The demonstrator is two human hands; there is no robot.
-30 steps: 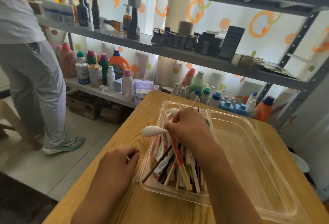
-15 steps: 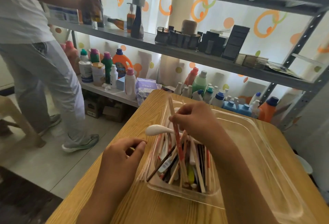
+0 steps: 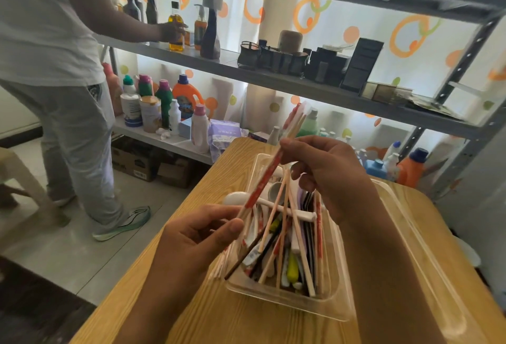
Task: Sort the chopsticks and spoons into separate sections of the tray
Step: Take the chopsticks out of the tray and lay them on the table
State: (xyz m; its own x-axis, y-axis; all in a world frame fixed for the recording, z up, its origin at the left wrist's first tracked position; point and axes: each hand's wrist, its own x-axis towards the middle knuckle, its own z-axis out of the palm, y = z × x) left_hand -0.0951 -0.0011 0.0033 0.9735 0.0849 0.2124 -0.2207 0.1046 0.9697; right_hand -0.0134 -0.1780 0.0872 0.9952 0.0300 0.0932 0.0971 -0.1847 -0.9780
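right hand (image 3: 325, 176) pinching chopsticks (image 3: 269, 171) above tray (image 3: 339, 313) | left hand (image 3: 191, 242) pinching their lower end | risk: tips snagging pile, flicking spoon (image 3: 241, 199) out

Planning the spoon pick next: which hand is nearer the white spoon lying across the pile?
Left. The left hand sits just beside the white spoon's bowl; the right hand is raised above it, pinching chopsticks.

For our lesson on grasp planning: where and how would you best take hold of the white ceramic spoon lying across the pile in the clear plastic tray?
Grip the white ceramic spoon by its bowl end, coming from above on the left. The bowl sticks out past the clear plastic tray's left rim, uncovered, while chopsticks cross its handle. The left hand is nearest; the right hand holds a red-wrapped chopstick pair.
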